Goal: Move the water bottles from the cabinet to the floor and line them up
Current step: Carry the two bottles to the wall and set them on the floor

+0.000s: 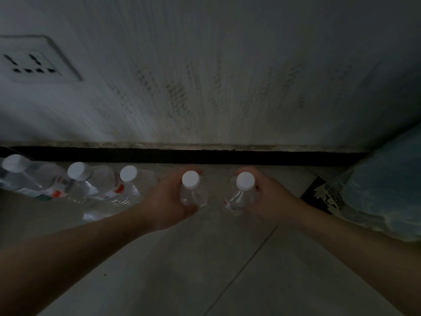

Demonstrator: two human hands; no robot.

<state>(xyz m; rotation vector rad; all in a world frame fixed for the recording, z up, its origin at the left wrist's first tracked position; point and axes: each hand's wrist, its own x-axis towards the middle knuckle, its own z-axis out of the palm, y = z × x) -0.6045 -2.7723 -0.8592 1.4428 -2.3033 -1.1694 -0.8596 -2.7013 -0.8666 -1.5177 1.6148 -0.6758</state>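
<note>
Three clear water bottles with white caps stand in a row on the tiled floor along the wall: one at the far left (16, 164), one beside it (78, 172) and a third (128, 174). My left hand (166, 197) is wrapped around a fourth bottle (191, 182), upright, just right of that row. My right hand (268, 197) grips a fifth bottle (245, 182), upright, a short gap to the right. Both held bottles sit low near the floor; whether their bases touch it is hidden. The cabinet is out of view.
A pale wall (227, 76) with a dark skirting strip (205, 157) runs behind the bottles. A wall socket (34, 60) sits at the upper left. A pale blue bundle (387, 190) lies at the right, with a dark patterned tile (319, 195) beside it.
</note>
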